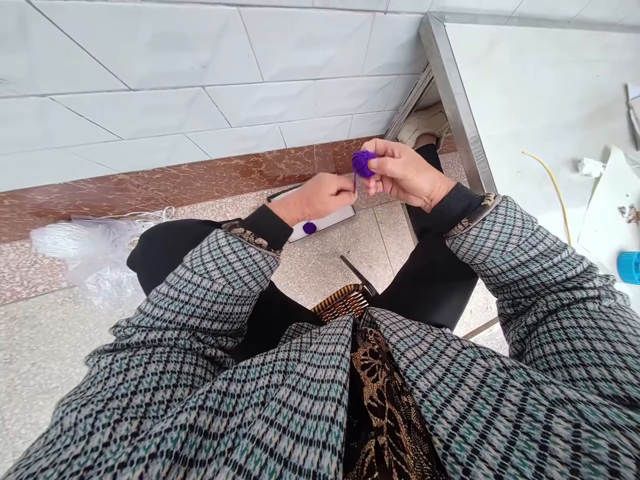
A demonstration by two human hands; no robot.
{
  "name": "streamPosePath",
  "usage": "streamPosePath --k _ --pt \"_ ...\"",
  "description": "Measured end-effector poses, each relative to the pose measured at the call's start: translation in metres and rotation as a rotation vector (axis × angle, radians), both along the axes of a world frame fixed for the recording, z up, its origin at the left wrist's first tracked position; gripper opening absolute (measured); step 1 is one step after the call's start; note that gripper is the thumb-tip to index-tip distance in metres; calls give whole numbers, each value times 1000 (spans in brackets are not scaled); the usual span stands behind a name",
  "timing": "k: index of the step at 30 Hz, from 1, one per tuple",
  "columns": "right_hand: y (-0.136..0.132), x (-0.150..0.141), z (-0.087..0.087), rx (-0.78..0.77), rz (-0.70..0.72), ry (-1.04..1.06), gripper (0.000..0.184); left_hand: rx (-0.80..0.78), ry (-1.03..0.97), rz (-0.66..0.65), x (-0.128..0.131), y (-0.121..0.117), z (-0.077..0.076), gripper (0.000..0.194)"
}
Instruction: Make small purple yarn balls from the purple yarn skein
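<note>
A small purple ball of yarn [363, 163] is held between the thumb and fingers of my right hand [413, 173]. From it a short purple strand runs down to my left hand [320, 198], whose thumb and fingertips are pinched on the yarn. Below my left wrist, a second purple ball [309, 228] rests on a white board or shallow box [335, 219] with a dark edge. My left hand and forearm cover part of that white piece.
A metal-framed white table [520, 100] stands at right, bearing a yellow cord [555, 190] and a blue cap [629, 267]. Clear plastic bags [95, 257] lie on the floor at left. A woven seat edge [345, 301] shows between my legs. A tiled wall [165, 60] stands ahead.
</note>
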State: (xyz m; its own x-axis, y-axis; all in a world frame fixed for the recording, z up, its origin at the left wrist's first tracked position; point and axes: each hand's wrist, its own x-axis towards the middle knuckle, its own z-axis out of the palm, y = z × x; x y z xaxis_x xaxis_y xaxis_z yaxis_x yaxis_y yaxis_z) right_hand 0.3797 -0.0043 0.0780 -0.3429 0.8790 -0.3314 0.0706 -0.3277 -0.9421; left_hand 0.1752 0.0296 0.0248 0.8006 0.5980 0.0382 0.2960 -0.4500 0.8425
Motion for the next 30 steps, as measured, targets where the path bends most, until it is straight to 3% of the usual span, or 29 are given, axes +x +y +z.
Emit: streamPosePath --k 3,6,8,10,13,15,17,20,23,25,28,30 --pt "1 1 -9 24 -44 -205 27 -19 -10 -131 5 -11 4 21" --pt "-2 2 -10 -8 133 -447 31 9 -15 -108 -1 -10 11 20" --pt "-5 1 -6 -76 268 -452 31 39 -12 -37 -8 -3 14 20" --pt "-7 0 0 -129 317 -306 27 68 11 44 -13 5 15 20" --pt "-5 0 4 -114 198 8 25 92 87 121 -15 9 11 20" --pt "-2 0 1 -69 68 151 28 88 120 76 -12 4 9 21" --pt "0 0 -3 -38 -18 180 28 82 114 -37 -7 -6 9 23" --pt "0 -1 -7 -25 -33 24 27 102 80 -146 -1 -19 15 23" --pt "-4 -3 -6 -40 73 -188 30 154 65 -114 -4 -21 24 22" --pt "-5 -3 -2 -71 217 -275 29 181 61 -49 -10 -17 29 22" --pt "-7 -3 3 -109 426 -253 26 182 44 22 -20 -10 34 20" --pt "-7 -4 7 -113 419 -143 26 169 41 73 -25 -7 33 19"
